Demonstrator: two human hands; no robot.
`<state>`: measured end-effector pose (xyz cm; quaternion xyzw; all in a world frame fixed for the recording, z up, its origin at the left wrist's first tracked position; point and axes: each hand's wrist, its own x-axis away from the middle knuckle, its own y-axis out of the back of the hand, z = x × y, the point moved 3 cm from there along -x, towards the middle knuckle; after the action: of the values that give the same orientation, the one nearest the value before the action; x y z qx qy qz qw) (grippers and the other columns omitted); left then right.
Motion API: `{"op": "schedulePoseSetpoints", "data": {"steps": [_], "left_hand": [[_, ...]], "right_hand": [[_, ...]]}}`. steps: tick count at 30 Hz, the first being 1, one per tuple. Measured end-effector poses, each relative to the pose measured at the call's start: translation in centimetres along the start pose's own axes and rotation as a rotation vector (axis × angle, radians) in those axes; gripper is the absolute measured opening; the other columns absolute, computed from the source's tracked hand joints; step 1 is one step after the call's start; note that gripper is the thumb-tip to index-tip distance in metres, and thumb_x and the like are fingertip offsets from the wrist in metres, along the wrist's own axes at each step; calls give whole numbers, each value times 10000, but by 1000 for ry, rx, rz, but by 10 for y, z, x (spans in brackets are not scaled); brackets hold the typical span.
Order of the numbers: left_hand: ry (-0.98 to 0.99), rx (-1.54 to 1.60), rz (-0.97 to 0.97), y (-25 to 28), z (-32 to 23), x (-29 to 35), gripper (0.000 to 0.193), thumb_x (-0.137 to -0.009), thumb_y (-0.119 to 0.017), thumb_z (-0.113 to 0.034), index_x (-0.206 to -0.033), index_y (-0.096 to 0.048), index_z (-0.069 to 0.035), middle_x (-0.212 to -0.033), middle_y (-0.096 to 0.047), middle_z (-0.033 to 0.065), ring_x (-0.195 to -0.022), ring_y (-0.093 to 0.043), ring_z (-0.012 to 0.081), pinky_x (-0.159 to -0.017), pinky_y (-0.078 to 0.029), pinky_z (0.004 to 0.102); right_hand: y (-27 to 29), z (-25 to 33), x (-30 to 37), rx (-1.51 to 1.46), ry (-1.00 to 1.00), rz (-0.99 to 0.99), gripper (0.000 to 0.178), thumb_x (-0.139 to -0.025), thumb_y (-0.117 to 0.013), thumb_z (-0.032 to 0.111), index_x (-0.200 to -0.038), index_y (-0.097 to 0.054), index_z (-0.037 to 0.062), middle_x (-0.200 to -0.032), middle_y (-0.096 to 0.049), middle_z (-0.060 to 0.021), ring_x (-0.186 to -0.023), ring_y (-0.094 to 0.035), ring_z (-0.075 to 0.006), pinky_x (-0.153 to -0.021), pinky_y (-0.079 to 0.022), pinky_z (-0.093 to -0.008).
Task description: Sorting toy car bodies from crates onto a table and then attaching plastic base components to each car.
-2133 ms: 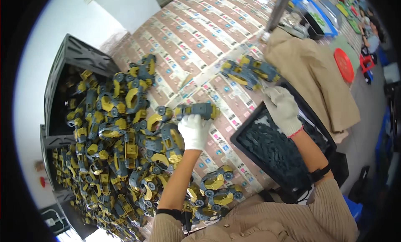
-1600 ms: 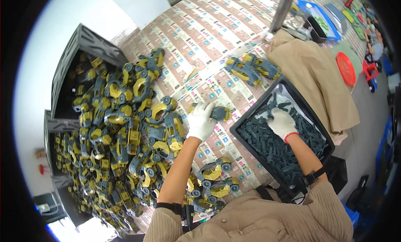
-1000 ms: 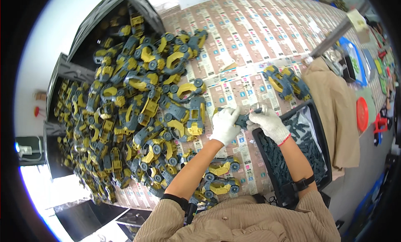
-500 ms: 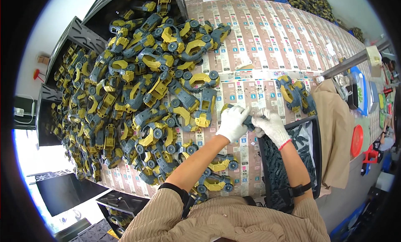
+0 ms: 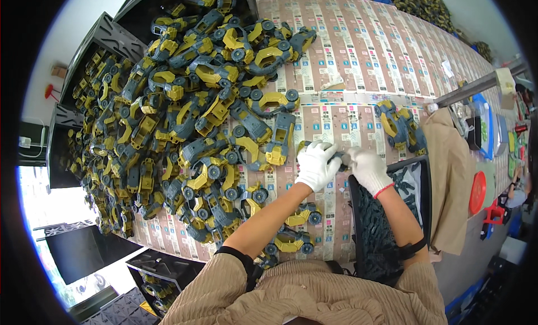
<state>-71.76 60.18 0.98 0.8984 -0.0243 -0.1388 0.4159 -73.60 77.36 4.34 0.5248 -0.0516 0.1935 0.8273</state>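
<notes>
My left hand (image 5: 318,165), in a white glove, is closed around a grey and yellow toy car (image 5: 339,158) that it mostly hides. Beside it my right hand (image 5: 365,167), gloved too and a little blurred, has its fingers curled in against the car's right end. Whatever those fingers pinch is too small and covered to make out. Just below the right wrist stands a black bin (image 5: 428,201) holding many small dark parts (image 5: 372,229). Beyond the right hand, two more toy cars (image 5: 399,126) lie side by side on the table.
A big heap of grey and yellow toy cars (image 5: 213,120) covers the left side, spilling from black crates (image 5: 112,36). Printed sheets cover the table (image 5: 358,50). Right of the bin hangs a tan cloth (image 5: 448,179); a metal pole (image 5: 465,92) slants above it.
My right hand has shifted slightly and now blurs at the fingers. The left keeps its hold on the toy car. The whole view has moved a little.
</notes>
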Motion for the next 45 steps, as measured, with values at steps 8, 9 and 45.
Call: {"op": "schedulePoseSetpoints", "data": {"steps": [8, 9, 45], "left_hand": [[8, -27, 8, -12, -2, 3, 259, -946, -585, -293, -1134, -762, -273, -1086, -695, 39, -1109, -612, 283, -952, -415, 505], [22, -28, 20, -14, -1, 2, 265, -949, -581, -289, -1146, -758, -278, -1100, -691, 43, -1119, -606, 286, -957, -410, 509], [9, -35, 20, 42, 15, 71, 705, -684, -717, 9, -1362, -566, -106, -1086, -602, 193, -1010, -568, 423, -896, -470, 521]], "right_hand": [[10, 26, 3, 483, 81, 162, 243, -999, -484, 153, -1007, -699, 40, -939, -758, -127, -884, -747, -322, -676, -585, -477], [9, 23, 2, 478, 58, 153, 243, -999, -484, 153, -1007, -699, 40, -939, -758, -127, -884, -747, -322, -676, -585, -477], [15, -114, 145, -33, -316, -218, 167, -898, -696, 211, -1038, -692, 121, -1010, -694, -150, -979, -674, -383, -827, -541, -482]]}}
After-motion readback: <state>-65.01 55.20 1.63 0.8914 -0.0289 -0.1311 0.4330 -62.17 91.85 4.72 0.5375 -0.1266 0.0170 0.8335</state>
